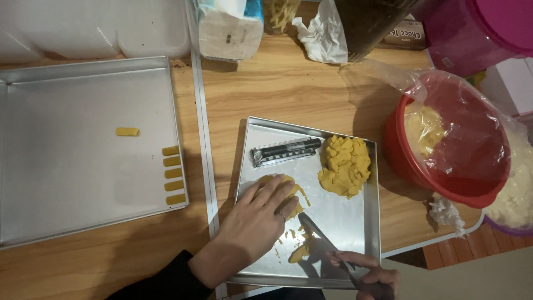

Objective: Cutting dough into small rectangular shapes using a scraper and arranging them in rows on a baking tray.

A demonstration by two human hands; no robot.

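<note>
left hand lies spread, pressing a flattened patch of soft yellow dough on the small square metal tray. right hand pinches a thin metal knife; the dough looks light, crumbly and sticky, best lifted from beneath.

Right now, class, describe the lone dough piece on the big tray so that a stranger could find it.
Start at the large metal tray on the left. Five small yellow dough bars form a column along its right edge. The lone piece lies apart, up and left of that column.

Two trays side by side on the bench

Dough lump and scraper lie in the right tray; cut dough pieces in the left tray; bowl farther right.
</note>
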